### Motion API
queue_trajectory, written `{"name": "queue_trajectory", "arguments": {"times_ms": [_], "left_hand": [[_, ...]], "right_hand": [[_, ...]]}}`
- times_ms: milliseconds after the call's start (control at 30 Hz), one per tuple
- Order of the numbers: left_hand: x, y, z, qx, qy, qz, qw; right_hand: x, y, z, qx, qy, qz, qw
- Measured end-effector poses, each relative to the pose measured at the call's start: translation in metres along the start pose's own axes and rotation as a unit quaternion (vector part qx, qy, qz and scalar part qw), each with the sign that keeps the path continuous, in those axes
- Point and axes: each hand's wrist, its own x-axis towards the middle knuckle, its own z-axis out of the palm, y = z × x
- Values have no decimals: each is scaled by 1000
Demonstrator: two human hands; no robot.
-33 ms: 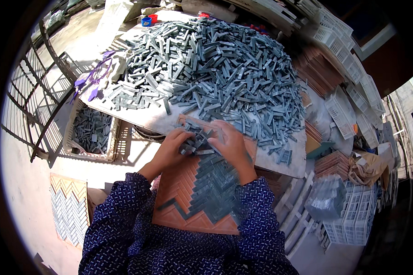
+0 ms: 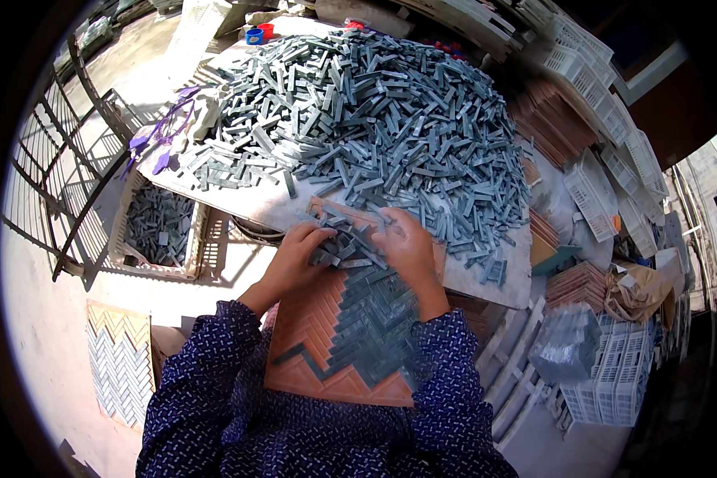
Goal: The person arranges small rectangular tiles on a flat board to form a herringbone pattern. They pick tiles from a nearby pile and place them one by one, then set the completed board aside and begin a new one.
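Note:
An orange mould board (image 2: 295, 381) with zigzag grooves leans between my forearms and the table's edge. Dark grey-green strip tiles (image 2: 370, 319) fill its middle and right in a herringbone pattern; bare orange grooves show on the left and along the bottom. At the board's upper end lies a small heap of loose strip tiles (image 2: 349, 245). My left hand (image 2: 295, 259) is curled round the heap's left side, holding tiles against its fingers. On the heap's right side my right hand (image 2: 409, 251) is closed, thumb and fingers bent round a strip tile, slightly blurred.
A big pile of strip tiles (image 2: 358, 111) covers the table (image 2: 247, 201). Left of it stand a crate of tiles (image 2: 119, 239), a filled patterned board (image 2: 119, 366) and a curved metal rack (image 2: 72, 151). White plastic crates (image 2: 613, 374) and stacked orange boards (image 2: 577, 287) are at right.
My right hand has shifted slightly right, and its fingers have changed position at the loose heap. The left hand has hardly moved.

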Motion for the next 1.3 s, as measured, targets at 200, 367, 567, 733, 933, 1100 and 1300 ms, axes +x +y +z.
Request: {"name": "queue_trajectory", "arguments": {"times_ms": [200,367,567,733,933,1100,1300], "left_hand": [[-19,5,-7,-32,-128,17,991],[-22,10,-9,-46,-101,42,993],[-70,15,-39,-36,27,-102,994],[-84,11,-27,27,6,-66,997],[-53,0,-19,94,-52,-7,994],[-49,-6,-18,78,-73,7,994],[-58,1,-30,75,-13,4,997]], "right_hand": [[-35,27,-28,-142,-124,22,982],[-58,32,-17,-229,-74,-76,968],[-86,9,-17,-235,-101,-17,967],[-136,-42,35,-38,-129,39,990],[-171,-58,81,-121,-180,50,975],[-162,-62,73,-105,-195,9,975],[-144,-43,72,-63,-261,-54,962]]}}
